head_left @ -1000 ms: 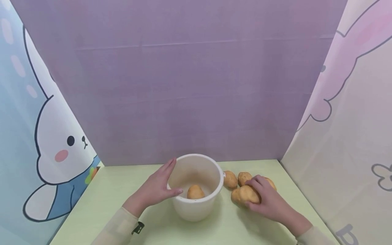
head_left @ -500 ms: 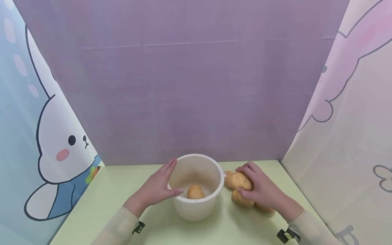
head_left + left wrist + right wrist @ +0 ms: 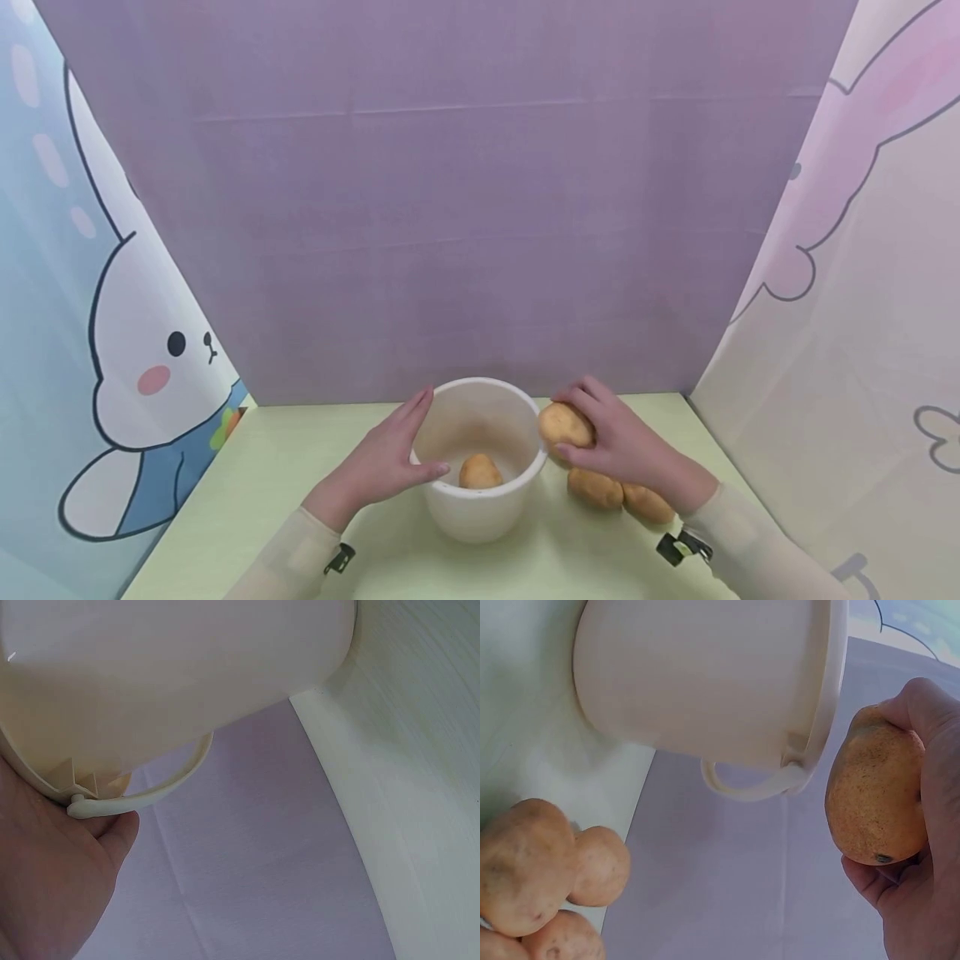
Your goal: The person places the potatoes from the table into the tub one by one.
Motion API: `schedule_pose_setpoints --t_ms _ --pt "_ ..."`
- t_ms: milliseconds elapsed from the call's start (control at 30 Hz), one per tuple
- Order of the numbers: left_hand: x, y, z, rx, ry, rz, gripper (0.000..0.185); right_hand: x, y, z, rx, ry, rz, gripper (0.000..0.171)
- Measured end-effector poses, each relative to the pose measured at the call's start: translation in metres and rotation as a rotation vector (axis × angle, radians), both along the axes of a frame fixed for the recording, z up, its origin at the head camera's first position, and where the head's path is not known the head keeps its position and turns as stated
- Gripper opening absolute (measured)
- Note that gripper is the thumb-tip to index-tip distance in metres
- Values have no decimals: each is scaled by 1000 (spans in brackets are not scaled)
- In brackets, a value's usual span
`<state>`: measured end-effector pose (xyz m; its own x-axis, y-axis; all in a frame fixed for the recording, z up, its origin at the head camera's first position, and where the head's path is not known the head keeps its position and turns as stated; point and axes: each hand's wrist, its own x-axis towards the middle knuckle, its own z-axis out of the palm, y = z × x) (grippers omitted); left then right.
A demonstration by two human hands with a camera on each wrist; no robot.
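Note:
A white plastic bucket [image 3: 480, 517] stands upright on the table, one potato [image 3: 480, 472] lying inside it. My left hand [image 3: 381, 457] rests against the bucket's left rim with its fingers and thumb extended; in the left wrist view it lies beside the bucket's handle [image 3: 161, 793]. With my right hand [image 3: 621, 437] I grip another potato [image 3: 566, 425], just right of the rim. The right wrist view shows this held potato [image 3: 877, 791] raised near the rim, thumb on one side and fingers on the other.
Several loose potatoes [image 3: 595, 489] lie on the pale green table [image 3: 375, 550] to the bucket's right, under my right hand. A purple backdrop [image 3: 480, 208] rises behind the table. Printed cloth walls [image 3: 840, 375] flank both sides.
My right hand has carried the gripped potato leftward and up from the pile, toward the bucket's rim. The left hand and the bucket have stayed in place.

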<state>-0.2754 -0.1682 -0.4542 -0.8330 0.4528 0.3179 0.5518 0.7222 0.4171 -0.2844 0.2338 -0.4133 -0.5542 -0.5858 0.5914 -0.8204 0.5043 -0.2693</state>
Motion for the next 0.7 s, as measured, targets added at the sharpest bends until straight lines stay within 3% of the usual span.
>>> schedule_pose_setpoints --t_ms 333,700 --pt "1 1 2 4 -6 -2 122 -12 -24 10 7 21 64 54" --pt "-1 -1 -1 9 3 -13 121 -24 -43 14 35 -47 44 49"
